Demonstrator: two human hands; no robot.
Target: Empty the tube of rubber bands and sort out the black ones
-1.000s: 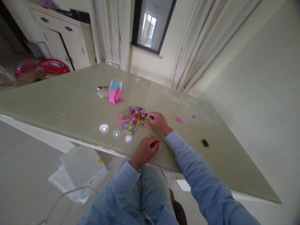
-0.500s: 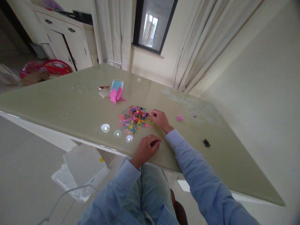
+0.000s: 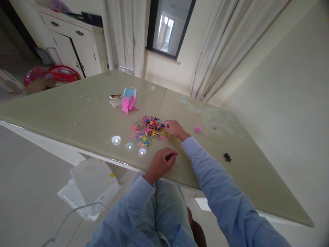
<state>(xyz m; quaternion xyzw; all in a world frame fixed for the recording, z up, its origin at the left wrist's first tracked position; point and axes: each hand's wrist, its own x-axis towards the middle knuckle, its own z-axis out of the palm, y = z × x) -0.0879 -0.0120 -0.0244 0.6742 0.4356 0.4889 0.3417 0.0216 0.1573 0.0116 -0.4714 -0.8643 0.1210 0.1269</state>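
Observation:
A loose heap of many-coloured elastic bands (image 3: 149, 132) lies on the pale green table. At its right edge is my right hand (image 3: 174, 128), fingertips brought together among the bands; whether a band is between them is too small to make out. My left hand (image 3: 161, 163) rests near the table's front edge, just below the heap. Its fingers are curled with thumb and forefinger pressed together, and anything inside is hidden. Right of my right hand sits a small pink bundle (image 3: 197, 129). A black bundle of bands (image 3: 227, 157) lies farther right.
Behind the heap lie a pink folded paper shape (image 3: 129, 104), a blue face mask (image 3: 130, 92) and a small brown-and-white packet (image 3: 115, 96). A tiny greyish clump (image 3: 214, 127) is on the right of the table (image 3: 64, 106). Light spots shine on the glossy top.
My right hand has shifted slightly left, its fingertips moving further into the edge of the heap. My left hand stays in the same pose.

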